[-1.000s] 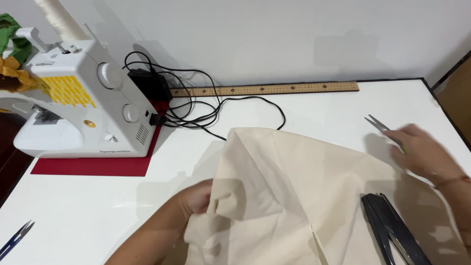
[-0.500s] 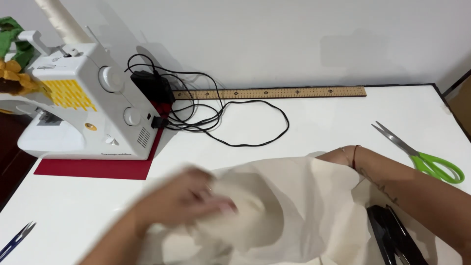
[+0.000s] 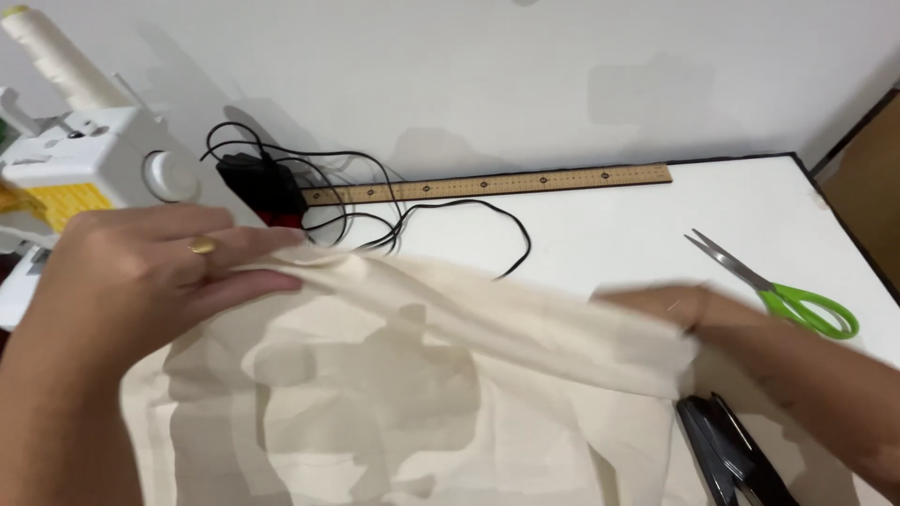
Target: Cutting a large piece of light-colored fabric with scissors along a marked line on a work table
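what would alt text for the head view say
Two hands lift a cream cloth over a white table: the left hand grips its upper edge, the blurred right hand its other end. Green scissors lie right, a wooden ruler and black cord behind, a sewing machine left.

A home sewing corner — white sewing machine (image 3: 89, 178), wooden ruler (image 3: 487, 183), green-handled scissors (image 3: 778, 286) and cream fabric (image 3: 422, 375) crowd a white bench (image 3: 637, 234).

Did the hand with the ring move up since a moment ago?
Yes. The left hand lifted the cream cloth up and toward the sewing machine; earlier it lay low, well below and right of the machine.
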